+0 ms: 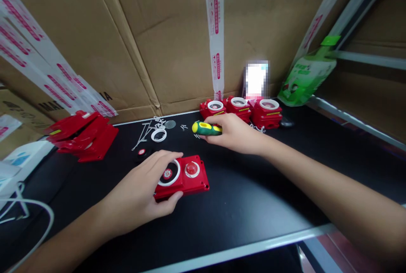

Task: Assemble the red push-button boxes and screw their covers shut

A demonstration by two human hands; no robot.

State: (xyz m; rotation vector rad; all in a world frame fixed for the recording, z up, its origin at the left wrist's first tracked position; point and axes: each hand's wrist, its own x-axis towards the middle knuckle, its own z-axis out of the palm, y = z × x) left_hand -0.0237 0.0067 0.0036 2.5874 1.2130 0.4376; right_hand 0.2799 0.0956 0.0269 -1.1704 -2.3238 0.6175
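1 green-capped pouch (308, 77) sits beside taped cardboard (171, 40).

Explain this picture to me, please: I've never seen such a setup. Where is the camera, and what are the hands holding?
There's no robot: one camera, worn on a person's head, looks forward and down at their bare hands. The left hand grips a red unit lying on the black tabletop. The right hand holds a green-and-yellow tool handle; its far end can't be seen. Around them lie a loose white ring, three more red units at the back, and red casings to the left. Cardboard stands behind.
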